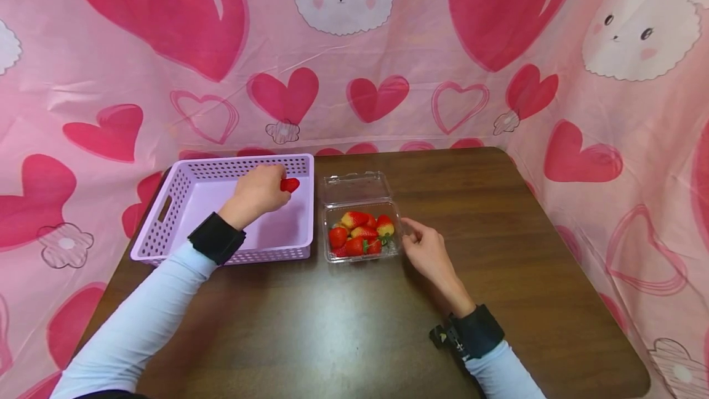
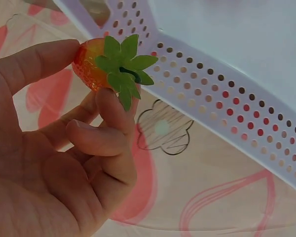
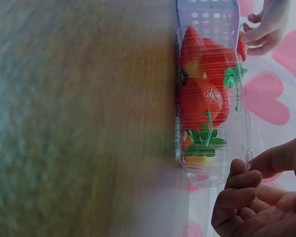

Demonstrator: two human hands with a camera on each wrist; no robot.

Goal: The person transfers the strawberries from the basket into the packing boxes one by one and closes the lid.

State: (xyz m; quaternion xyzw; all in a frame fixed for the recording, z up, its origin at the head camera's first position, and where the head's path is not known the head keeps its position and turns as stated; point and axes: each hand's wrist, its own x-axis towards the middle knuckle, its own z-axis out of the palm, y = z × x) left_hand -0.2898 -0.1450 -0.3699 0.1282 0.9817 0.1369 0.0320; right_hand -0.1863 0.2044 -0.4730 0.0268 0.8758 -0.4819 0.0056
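Note:
My left hand point(image 1: 259, 189) is over the lilac basket point(image 1: 284, 226) and pinches a red strawberry point(image 1: 289, 185). In the left wrist view the strawberry point(image 2: 86, 64), red and yellow with a green leafy cap, sits between my fingertips. The fingers of my right hand point(image 1: 429, 252) pinch the right rim of a clear plastic container point(image 3: 232, 173). Several strawberries point(image 1: 362, 234), red with yellowish patches and some green caps, lie in that container. Its clear lid point(image 1: 357, 188) is folded back, away from me.
The basket, with perforated walls and a handle slot, stands left of the container on a dark brown wooden table point(image 1: 343, 325). A pink curtain point(image 1: 332, 54) printed with hearts and white animals hangs behind and at both sides.

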